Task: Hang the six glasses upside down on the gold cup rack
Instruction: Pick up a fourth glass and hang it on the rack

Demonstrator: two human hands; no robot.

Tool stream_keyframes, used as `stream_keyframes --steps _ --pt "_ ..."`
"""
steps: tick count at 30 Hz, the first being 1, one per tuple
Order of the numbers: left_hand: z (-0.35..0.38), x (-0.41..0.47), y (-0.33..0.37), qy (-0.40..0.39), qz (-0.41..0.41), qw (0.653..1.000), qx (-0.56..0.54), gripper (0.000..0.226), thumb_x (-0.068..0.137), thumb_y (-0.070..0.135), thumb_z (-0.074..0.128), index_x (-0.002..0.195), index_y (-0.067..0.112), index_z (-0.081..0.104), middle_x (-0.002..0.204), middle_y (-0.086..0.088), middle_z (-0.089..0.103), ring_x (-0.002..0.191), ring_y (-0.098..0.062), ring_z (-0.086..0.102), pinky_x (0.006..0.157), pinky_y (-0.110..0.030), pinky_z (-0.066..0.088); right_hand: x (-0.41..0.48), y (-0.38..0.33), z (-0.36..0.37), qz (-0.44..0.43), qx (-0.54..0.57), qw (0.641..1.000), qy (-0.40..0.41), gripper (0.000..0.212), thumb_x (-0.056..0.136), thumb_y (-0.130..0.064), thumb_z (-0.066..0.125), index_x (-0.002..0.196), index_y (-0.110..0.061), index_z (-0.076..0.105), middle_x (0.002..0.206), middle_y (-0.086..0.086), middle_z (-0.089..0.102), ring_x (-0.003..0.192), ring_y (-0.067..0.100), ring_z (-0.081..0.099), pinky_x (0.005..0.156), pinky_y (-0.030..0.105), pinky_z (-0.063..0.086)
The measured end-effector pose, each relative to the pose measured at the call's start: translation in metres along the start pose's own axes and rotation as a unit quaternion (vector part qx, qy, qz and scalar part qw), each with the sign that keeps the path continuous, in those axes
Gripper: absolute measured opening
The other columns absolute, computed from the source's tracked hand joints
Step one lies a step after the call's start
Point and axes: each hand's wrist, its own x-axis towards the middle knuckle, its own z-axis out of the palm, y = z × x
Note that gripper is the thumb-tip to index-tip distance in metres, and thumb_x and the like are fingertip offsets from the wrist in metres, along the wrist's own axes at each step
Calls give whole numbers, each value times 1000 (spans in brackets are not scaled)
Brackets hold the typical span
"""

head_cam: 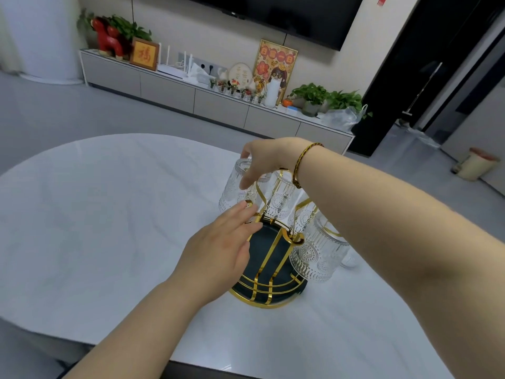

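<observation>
Embossed glass (237, 187) held inverted by right hand (262, 162) at far-left prong of gold cup rack (269, 258); left hand (218, 253) spread, steadying rack. Glass judged rigid, fragile, slippery; best gripped around base.

A home's living room is showing here. A long grey media cabinet (191, 97) is running along the far wall, and a wall-mounted television (287, 15) is hanging above it. On the cabinet's top, a red horse figurine (108, 36) and a framed gold character plaque (144, 53) are standing toward its left end, a festive poster (274, 67) is leaning near its middle, and potted green plants (328, 98) are sitting at its right end. In front of the cabinet, a round table (95, 228) under a white cloth is filling the foreground.
</observation>
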Motion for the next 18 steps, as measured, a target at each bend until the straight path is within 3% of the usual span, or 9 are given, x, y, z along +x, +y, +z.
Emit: stream_keyframes --steps 4,11,14,16,18 --pt "0 0 -2 -6 1 1000 -1 40 92 15 39 130 25 39 149 10 23 121 10 -6 95 -15 17 4 -4 0 10 -24 999 -25 74 65 -42 70 125 -15 38 126 7 50 86 18 48 77 33 43" --pt "-1 -1 -1 -1 3 1000 -1 39 93 16 38 130 25 39 150 10 21 127 8 -4 99 -16 21 4 -4 1 14 -39 999 -20 73 68 -44 67 127 -15 36 130 6 49 88 17 46 78 32 40" --pt "-1 0 0 -3 -8 1000 8 38 93 18 38 131 26 38 150 12 20 133 5 2 103 -22 25 1 -3 0 15 -23 1000 -15 72 71 -44 64 129 -13 35 134 8 46 101 22 50 84 33 42" --pt "-1 0 1 -6 -11 1000 16 38 93 19 38 131 26 38 151 11 19 136 1 4 104 -23 26 -3 -3 0 12 -16 1000 -3 72 74 -44 62 130 -10 33 134 9 45 106 24 50 79 30 41" --pt "-2 0 2 -11 -18 1000 21 38 93 20 38 131 26 38 151 12 19 137 -2 4 104 -25 28 -8 0 0 9 8 1000 21 70 76 -44 60 130 -10 32 133 9 46 98 24 51 70 27 40"
